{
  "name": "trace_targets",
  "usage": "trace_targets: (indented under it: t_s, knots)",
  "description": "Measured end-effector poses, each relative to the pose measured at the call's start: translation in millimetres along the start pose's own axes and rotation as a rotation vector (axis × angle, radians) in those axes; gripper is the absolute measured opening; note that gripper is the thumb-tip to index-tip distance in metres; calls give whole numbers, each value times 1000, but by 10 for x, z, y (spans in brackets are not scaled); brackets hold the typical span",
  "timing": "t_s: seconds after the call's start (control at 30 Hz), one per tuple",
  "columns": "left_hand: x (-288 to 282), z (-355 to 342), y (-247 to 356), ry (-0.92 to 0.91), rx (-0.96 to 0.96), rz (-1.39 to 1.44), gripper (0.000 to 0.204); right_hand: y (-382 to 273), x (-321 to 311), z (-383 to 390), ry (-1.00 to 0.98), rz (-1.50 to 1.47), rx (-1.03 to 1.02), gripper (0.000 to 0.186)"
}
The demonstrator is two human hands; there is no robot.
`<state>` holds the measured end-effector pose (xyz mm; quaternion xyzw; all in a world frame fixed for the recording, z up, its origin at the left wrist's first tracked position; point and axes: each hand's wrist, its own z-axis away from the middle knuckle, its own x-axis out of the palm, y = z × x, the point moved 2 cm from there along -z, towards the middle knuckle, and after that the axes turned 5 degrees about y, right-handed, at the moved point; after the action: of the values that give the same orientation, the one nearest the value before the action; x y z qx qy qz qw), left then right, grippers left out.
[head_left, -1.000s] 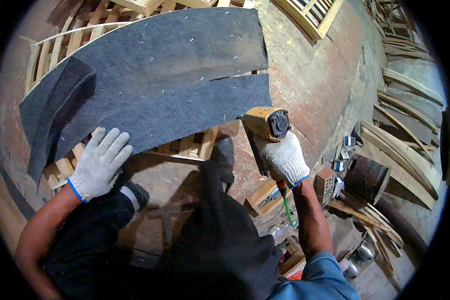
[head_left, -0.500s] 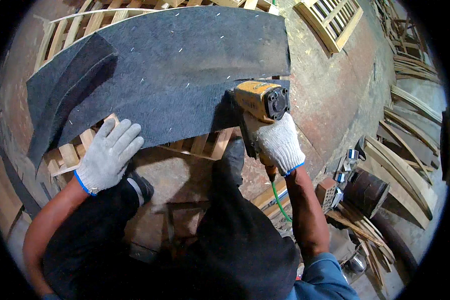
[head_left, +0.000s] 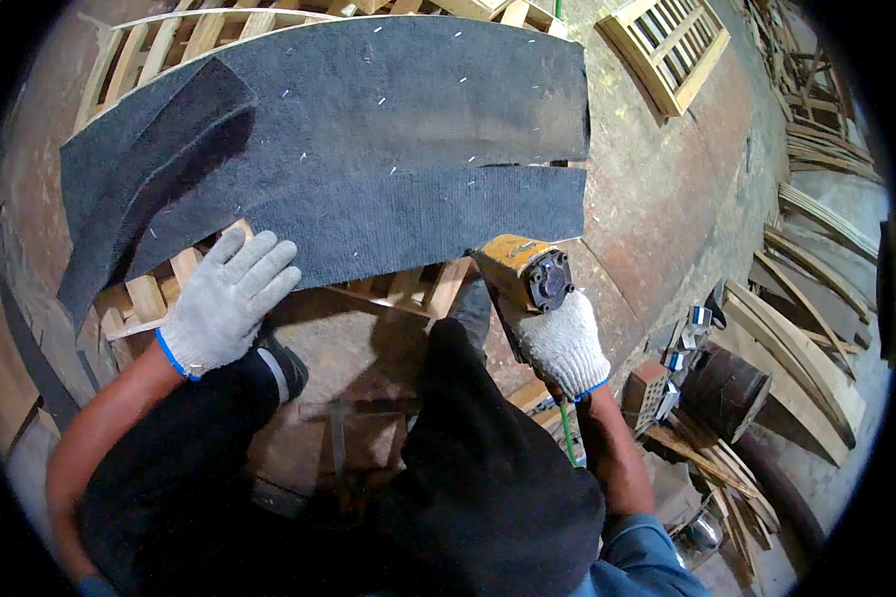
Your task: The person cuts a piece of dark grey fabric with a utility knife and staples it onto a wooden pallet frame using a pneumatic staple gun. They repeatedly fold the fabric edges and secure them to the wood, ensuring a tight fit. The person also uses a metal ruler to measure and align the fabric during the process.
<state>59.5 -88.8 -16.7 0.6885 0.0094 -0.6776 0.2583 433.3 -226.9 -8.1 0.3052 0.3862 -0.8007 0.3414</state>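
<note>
A dark grey felt sheet (head_left: 348, 119), dotted with pale staples, lies over a curved slatted wooden frame (head_left: 145, 295), with a folded strip at its left. My left hand (head_left: 229, 298), in a pale knit glove, rests at the sheet's lower edge with fingers extended and slightly apart. My right hand (head_left: 558, 338), gloved too, grips a yellow-and-black staple gun (head_left: 516, 264) with a green hose below it. The gun's nose is at the sheet's lower right edge; whether it touches cannot be told.
Another slatted frame (head_left: 692, 65) lies at upper right. Curved wooden strips (head_left: 801, 358) line the right side, beside a rusty drum (head_left: 725, 388), a perforated brick (head_left: 644, 393) and small boxes (head_left: 699, 316). My legs and boot are below the sheet.
Half a second ago the staple gun was higher on the felt; now it is down at the lower edge. My left hand stays near that edge. The view has shifted slightly.
</note>
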Motion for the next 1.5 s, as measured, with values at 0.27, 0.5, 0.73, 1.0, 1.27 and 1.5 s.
trace_targets:
  t_s: [0.27,0.5,0.73,1.0,1.27,1.5]
  knots:
    - [-25,41,38,32,-30,-8,60,-312,-47,-61,79,-20,-219,21]
    - [38,76,3,75,-9,-3,58,-856,6,-435,163,-65,-284,22]
    - [66,83,-29,90,-8,15,58,-722,165,-375,203,143,-464,21]
    - [2,100,-26,45,-34,6,56,-438,284,36,88,33,-393,16]
    - [67,160,-4,170,-48,3,52,-771,114,-51,104,-17,-435,24]
    - [80,205,-67,209,-39,-5,49,-1249,30,-329,-9,-57,-369,27]
